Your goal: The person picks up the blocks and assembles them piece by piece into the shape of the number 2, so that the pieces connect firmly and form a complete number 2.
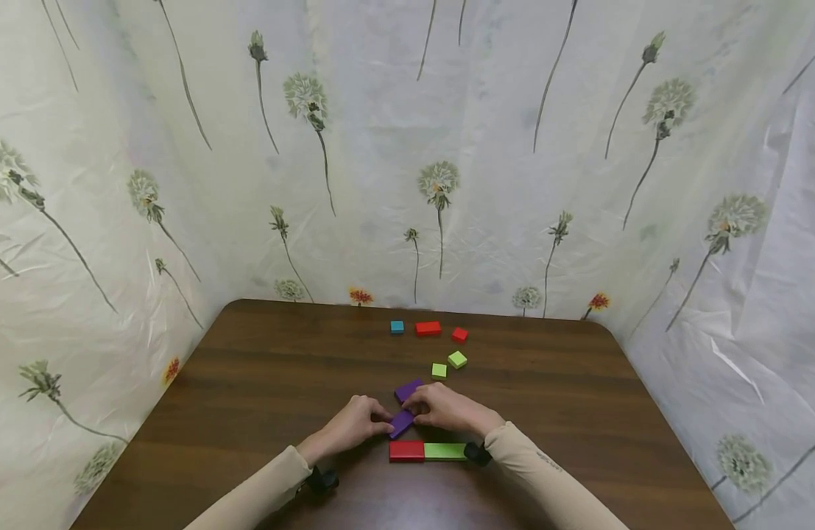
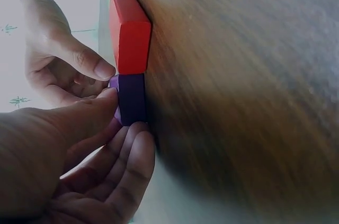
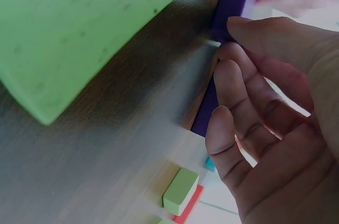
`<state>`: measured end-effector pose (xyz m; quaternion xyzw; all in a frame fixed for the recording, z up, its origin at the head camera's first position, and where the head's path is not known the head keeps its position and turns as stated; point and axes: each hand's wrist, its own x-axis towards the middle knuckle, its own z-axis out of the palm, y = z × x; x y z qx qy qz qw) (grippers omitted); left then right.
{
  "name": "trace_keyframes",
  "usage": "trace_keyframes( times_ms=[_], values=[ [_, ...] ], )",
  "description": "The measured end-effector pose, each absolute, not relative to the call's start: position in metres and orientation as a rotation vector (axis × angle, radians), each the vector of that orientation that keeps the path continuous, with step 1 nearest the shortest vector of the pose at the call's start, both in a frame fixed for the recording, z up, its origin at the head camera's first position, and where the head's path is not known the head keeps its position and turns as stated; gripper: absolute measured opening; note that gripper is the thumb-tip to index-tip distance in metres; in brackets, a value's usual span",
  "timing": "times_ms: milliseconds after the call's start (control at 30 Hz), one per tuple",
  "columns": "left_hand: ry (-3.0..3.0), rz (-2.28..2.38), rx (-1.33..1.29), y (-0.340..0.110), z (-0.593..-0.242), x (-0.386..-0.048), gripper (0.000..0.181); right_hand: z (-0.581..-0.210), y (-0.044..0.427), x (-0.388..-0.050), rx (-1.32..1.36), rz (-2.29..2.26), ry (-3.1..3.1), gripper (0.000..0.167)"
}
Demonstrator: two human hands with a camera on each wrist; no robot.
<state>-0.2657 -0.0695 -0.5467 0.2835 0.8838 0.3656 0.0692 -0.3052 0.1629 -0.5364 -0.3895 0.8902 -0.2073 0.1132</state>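
A purple block (image 1: 401, 425) lies aslant on the table between the two hands. My left hand (image 1: 355, 422) holds its near-left end between thumb and fingers. At its far-right end my right hand (image 1: 450, 408) grips the same block, the thumb on its edge in the right wrist view. Just beyond, a second purple block (image 1: 407, 390) lies partly behind the right fingers. Nearer the body, a long red block (image 1: 406, 451) and a long green block (image 1: 445, 451) lie end to end. The right wrist's camera hides part of the green one.
Two small green blocks (image 1: 439, 371) sit past the hands. Farther back are a small blue block (image 1: 397, 327), a longer red block (image 1: 428, 328) and a small red block (image 1: 460, 335). Behind the wooden table (image 1: 281, 353) hangs a flower-patterned curtain (image 1: 380, 147).
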Motion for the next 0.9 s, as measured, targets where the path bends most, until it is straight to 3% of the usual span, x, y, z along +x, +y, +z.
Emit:
trace_keyframes(
  times_ms=[733,900],
  values=[
    [2.695,1.088,0.889,-0.0654,-0.5481,-0.2636,0.024,-0.5361,0.1640,-0.3035,-1.116,-0.619,2.582,0.031],
    [2.790,1.006,1.001,-0.0613,-0.5444,-0.2597,0.021,-0.5347,0.1659,-0.3029,-1.097,-0.639,2.576,0.035]
  ],
)
